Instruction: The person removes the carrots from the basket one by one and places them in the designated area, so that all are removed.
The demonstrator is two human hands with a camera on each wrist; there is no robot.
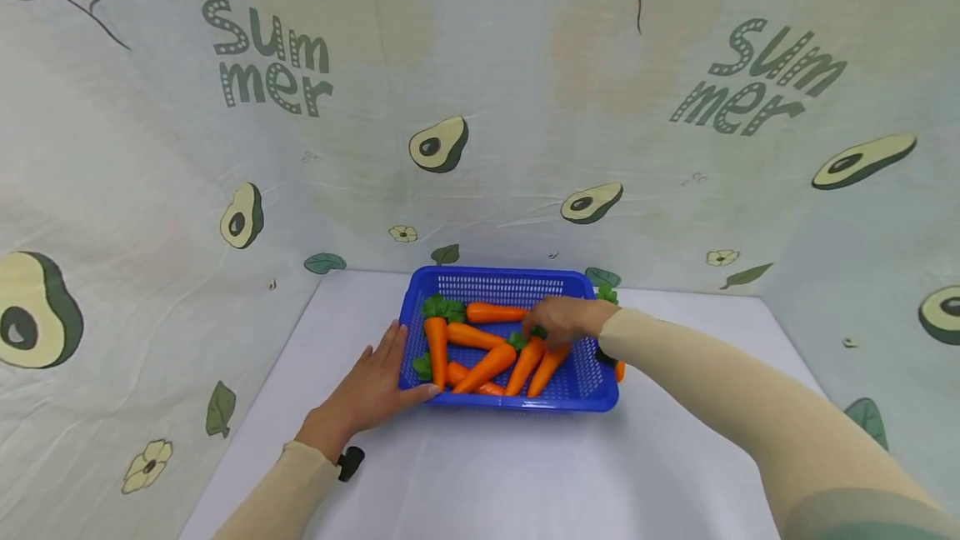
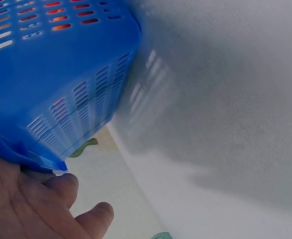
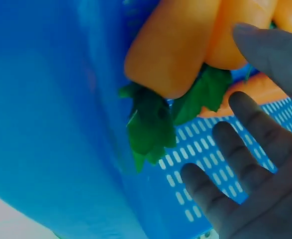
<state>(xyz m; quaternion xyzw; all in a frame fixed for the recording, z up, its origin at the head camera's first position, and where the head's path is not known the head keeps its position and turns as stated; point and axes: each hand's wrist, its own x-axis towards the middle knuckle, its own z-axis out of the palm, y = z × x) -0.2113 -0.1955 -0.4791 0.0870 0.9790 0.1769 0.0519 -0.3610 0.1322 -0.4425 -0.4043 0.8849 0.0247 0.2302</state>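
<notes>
A blue plastic basket (image 1: 517, 403) with slotted walls stands on the white table, holding several orange carrots (image 1: 487, 367) with green leafy tops. My left hand (image 1: 375, 382) rests against the basket's left side, its fingers straight and the thumb over the front left corner. In the left wrist view the rim lies against the palm of that hand (image 2: 31, 204). Over the right part of the basket, my right hand (image 1: 561, 319) reaches in among the carrots. Its fingers are spread with nothing between them in the right wrist view, close to carrots (image 3: 173, 50) and green leaves (image 3: 150, 124).
Just outside the basket's right wall, a green leafy top (image 1: 607, 293) and a bit of orange (image 1: 619, 371) show, partly hidden by the right forearm. A cloth backdrop (image 1: 510, 73) printed with avocados rises behind and beside the white table (image 1: 480, 473).
</notes>
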